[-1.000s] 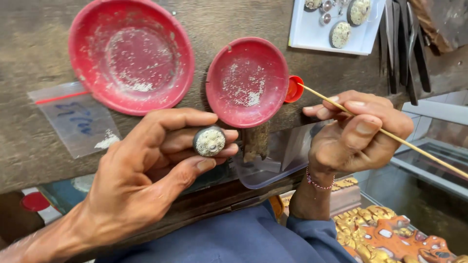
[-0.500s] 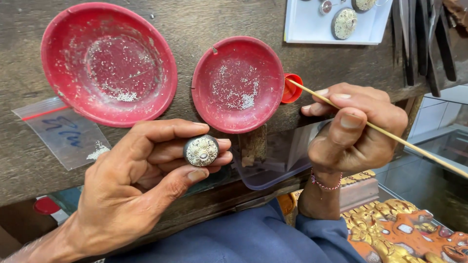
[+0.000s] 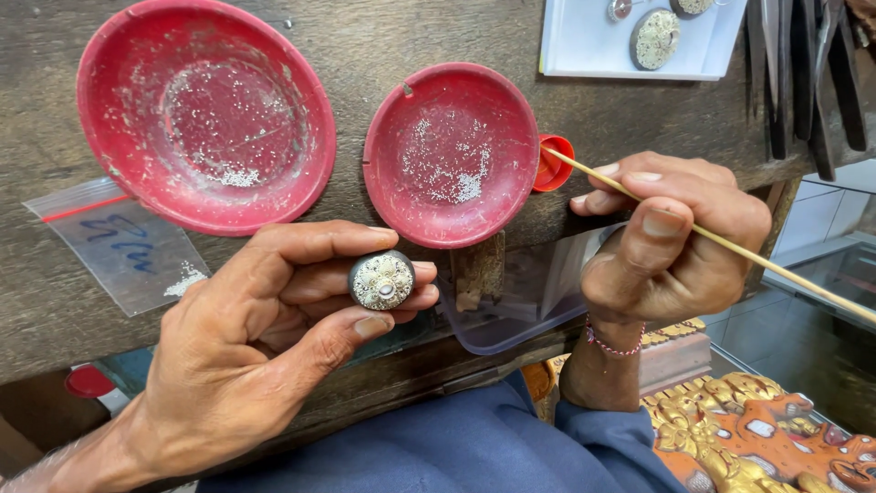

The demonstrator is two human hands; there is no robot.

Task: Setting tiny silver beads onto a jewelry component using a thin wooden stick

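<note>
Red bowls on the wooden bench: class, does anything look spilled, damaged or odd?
Little stands out. The large red plastic bowl and small red plastic bowl are scuffed and dusted with pale grains; a few more lie on the clear plastic bag. Nothing is tipped.

Small jewellery workshop. Worn, scratched wooden bench (image 3: 383,36) dusted with tiny pale beads; two red dishes (image 3: 205,114) (image 3: 452,151) holding more beads; white tray (image 3: 584,41) with round filigree pieces (image 3: 655,38); dark hand tools (image 3: 803,73) laid at the edge; a small zip bag (image 3: 128,246); gilded ornament (image 3: 730,429) below.
</note>
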